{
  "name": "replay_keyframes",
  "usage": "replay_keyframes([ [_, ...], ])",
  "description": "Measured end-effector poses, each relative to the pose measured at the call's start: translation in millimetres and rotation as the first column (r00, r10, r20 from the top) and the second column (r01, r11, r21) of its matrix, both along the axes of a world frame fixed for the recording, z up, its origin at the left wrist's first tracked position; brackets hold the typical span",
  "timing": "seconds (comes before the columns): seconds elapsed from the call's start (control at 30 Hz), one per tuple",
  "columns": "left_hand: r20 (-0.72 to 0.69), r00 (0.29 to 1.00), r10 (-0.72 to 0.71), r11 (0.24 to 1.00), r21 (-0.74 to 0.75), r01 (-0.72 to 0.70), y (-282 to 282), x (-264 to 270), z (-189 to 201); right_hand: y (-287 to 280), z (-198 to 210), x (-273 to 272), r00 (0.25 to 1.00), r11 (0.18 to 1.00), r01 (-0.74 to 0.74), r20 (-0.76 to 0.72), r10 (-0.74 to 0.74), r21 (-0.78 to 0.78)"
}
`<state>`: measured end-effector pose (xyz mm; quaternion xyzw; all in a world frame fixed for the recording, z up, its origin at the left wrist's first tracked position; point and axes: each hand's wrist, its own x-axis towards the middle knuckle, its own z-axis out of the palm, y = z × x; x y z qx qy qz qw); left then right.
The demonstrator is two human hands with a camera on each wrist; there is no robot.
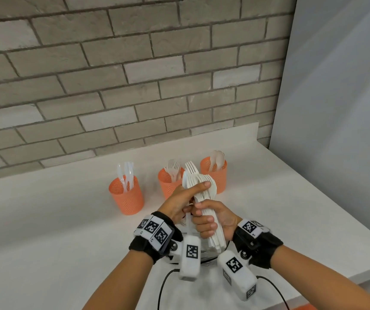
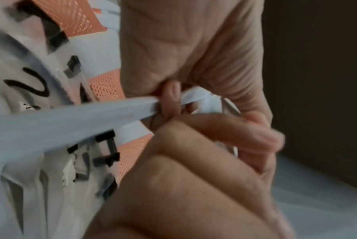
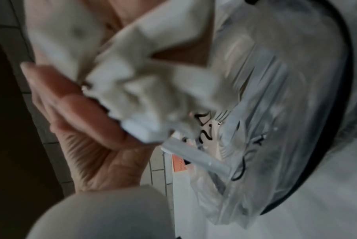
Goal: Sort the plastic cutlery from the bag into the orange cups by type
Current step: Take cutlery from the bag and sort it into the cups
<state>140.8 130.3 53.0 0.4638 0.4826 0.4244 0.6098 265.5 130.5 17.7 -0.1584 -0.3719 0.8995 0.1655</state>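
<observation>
Both hands hold one bundle of white plastic cutlery [image 1: 202, 189] upright over the counter, fork tines and spoon bowls at its top. My left hand [image 1: 190, 195] grips the upper part, thumb across the front. My right hand [image 1: 206, 220] grips the handles [image 3: 142, 97] lower down. The clear printed bag [image 1: 204, 253] lies under the wrists, mostly hidden; the bag [image 3: 265, 129] shows more plainly in the right wrist view. Three orange mesh cups stand behind: the left cup [image 1: 127, 195] holds clear knives, the middle cup [image 1: 168, 183] forks, the right cup [image 1: 216, 173] spoons.
The white counter [image 1: 56, 231] runs along a grey brick wall [image 1: 112, 74]. A grey panel [image 1: 336, 108] closes the right side, where the counter's edge slants toward me. Black cables [image 1: 162, 287] hang at the front edge.
</observation>
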Motion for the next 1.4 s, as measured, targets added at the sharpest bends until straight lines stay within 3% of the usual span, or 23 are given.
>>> replay_keyframes([
  [0.13,-0.056,0.998,0.037,0.998,0.044,-0.034,-3,9,3,1,0,6,0.999,1.000,-0.006,0.053,0.007,-0.016],
  [0.23,-0.121,0.981,0.154,0.986,0.089,-0.144,-2,19,6,-2,3,9,0.979,0.992,0.123,0.166,-0.122,0.002],
  [0.33,-0.182,0.940,0.290,0.953,0.150,-0.265,6,23,3,-6,8,11,0.902,0.948,0.265,0.302,-0.309,0.179],
  [0.47,-0.181,0.927,0.330,0.936,0.193,-0.295,10,33,0,-4,2,16,0.809,0.854,0.366,0.328,-0.488,0.370],
  [0.67,-0.122,0.973,0.195,0.956,0.245,-0.161,1,47,5,-4,-5,19,0.801,0.863,0.459,0.323,-0.504,0.210],
  [0.87,-0.115,0.932,0.342,0.927,0.202,-0.316,14,30,8,3,-3,24,0.847,0.876,0.480,0.234,-0.477,0.045],
  [1.2,-0.122,0.894,0.431,0.873,0.306,-0.379,29,26,9,2,2,26,0.824,0.861,0.500,0.255,-0.506,0.092],
  [1.4,-0.047,0.879,0.474,0.834,0.344,-0.431,32,23,9,3,2,28,0.779,0.810,0.566,0.224,-0.586,0.153],
])
